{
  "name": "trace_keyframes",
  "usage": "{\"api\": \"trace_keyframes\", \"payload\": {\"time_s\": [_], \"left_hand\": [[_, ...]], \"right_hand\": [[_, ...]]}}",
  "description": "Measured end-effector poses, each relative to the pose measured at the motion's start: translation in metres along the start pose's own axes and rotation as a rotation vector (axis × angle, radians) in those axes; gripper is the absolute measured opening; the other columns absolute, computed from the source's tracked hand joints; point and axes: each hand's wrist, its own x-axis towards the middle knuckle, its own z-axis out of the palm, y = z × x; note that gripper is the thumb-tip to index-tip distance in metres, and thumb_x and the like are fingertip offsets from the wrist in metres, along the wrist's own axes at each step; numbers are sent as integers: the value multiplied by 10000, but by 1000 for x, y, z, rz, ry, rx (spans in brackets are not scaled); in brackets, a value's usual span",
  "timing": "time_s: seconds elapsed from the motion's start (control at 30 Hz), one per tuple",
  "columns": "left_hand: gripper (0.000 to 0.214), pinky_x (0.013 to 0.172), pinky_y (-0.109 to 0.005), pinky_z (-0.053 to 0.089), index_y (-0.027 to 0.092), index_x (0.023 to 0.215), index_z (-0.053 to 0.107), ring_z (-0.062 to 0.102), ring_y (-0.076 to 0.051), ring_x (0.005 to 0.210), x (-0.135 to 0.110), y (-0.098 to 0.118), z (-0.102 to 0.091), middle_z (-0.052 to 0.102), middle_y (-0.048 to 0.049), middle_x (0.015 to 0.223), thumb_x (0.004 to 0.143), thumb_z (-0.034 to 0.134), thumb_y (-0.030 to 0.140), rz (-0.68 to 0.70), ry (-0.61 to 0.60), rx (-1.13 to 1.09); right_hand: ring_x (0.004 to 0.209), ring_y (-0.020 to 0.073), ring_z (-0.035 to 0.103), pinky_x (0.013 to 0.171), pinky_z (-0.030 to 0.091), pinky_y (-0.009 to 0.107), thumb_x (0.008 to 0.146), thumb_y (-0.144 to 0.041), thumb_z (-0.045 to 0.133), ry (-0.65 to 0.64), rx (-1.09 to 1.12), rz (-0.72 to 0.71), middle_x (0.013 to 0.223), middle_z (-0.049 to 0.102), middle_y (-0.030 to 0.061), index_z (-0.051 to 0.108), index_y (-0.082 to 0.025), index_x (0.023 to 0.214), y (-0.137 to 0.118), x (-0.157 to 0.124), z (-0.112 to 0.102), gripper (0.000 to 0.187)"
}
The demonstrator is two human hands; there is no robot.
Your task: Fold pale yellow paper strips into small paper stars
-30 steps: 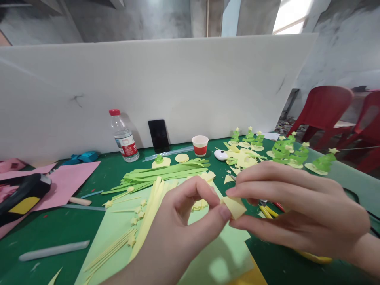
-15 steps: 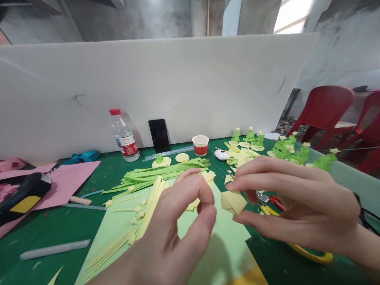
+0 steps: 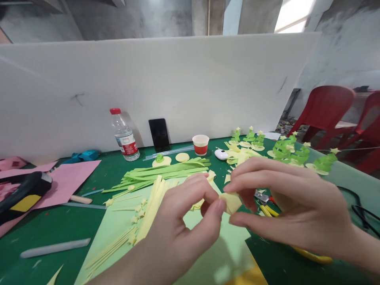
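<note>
Both hands meet over the table on a small folded piece of yellow paper (image 3: 232, 202). My left hand (image 3: 181, 225) pinches its left edge between thumb and forefinger. My right hand (image 3: 292, 206) pinches its right side, fingers curled above and thumb below. Under the hands lies a light green sheet (image 3: 225, 253) with yellow paper strips (image 3: 150, 211) and small paper stars beside it. Green paper strips (image 3: 166, 172) lie just beyond.
Scissors with yellow handles (image 3: 267, 204) lie under my right hand. Green paper trees (image 3: 289, 152) stand at the right. A water bottle (image 3: 123, 136), a phone (image 3: 159, 135) and a red cup (image 3: 200, 145) stand by the white board. Pink paper (image 3: 67, 180) and a glue gun (image 3: 22, 194) lie left.
My left hand let go of the yellow piece half a second ago, then came back and pinched it again. My right hand kept hold of it and turned it slightly.
</note>
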Motion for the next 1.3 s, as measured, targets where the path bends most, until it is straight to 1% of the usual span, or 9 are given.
{"api": "trace_keyframes", "payload": {"time_s": [0.1,0.2,0.27,0.57,0.7,0.8,0.93,1.13,1.3], "left_hand": [[247,715,-275,444,204,632,481,523,-121,630,1,-1,1,544,38,623,878,484,177,36,43,59],[217,819,-300,433,204,647,526,538,-104,591,3,0,2,581,47,619,855,519,142,122,81,146],[191,891,-314,411,208,667,550,568,-102,603,4,0,2,616,51,639,836,545,119,157,113,182],[153,997,-306,386,235,692,628,607,-85,602,1,-4,2,700,95,683,809,642,138,98,167,148],[127,823,-259,481,244,724,646,639,-114,685,4,-3,1,718,73,735,847,615,230,-23,142,31],[144,627,-208,483,229,764,629,618,-127,706,4,-3,1,688,35,764,876,567,294,-82,80,43],[199,505,-174,416,211,736,592,560,-116,649,3,-4,-1,634,25,713,898,527,306,-77,-9,121],[362,512,-185,403,192,603,523,511,-104,555,11,-1,-10,537,34,591,924,424,325,-182,-228,45],[326,535,-195,394,194,583,494,485,-104,515,9,-1,-10,521,40,539,893,431,273,-193,-276,72]], "right_hand": [[503,38,540,439,465,91,792,-143,639,-15,249,250,686,611,-16,600,-159,783,-4,3,1,44],[408,32,511,352,428,71,790,-136,576,-70,430,516,560,553,-49,580,-167,700,-7,7,1,95],[360,30,487,325,425,76,786,-144,551,-106,479,610,523,531,-60,566,-165,695,-8,8,1,94],[413,49,487,374,364,121,707,-65,472,-223,266,574,488,485,-54,491,-169,590,-8,8,5,158],[416,39,432,387,339,123,737,-80,468,-213,369,601,490,431,-64,454,-172,570,-7,6,5,192],[406,34,433,372,347,112,775,-116,488,-175,529,650,494,421,-72,467,-172,601,-5,4,6,183],[396,45,459,385,390,128,780,-165,538,-166,648,740,474,421,-76,487,-172,619,-3,3,8,169],[402,55,489,374,373,131,760,-233,618,-293,777,894,465,479,-64,505,-160,636,4,7,6,183],[402,49,486,387,366,131,739,-204,609,-436,775,900,461,479,-76,491,-160,623,14,5,8,171]]}}
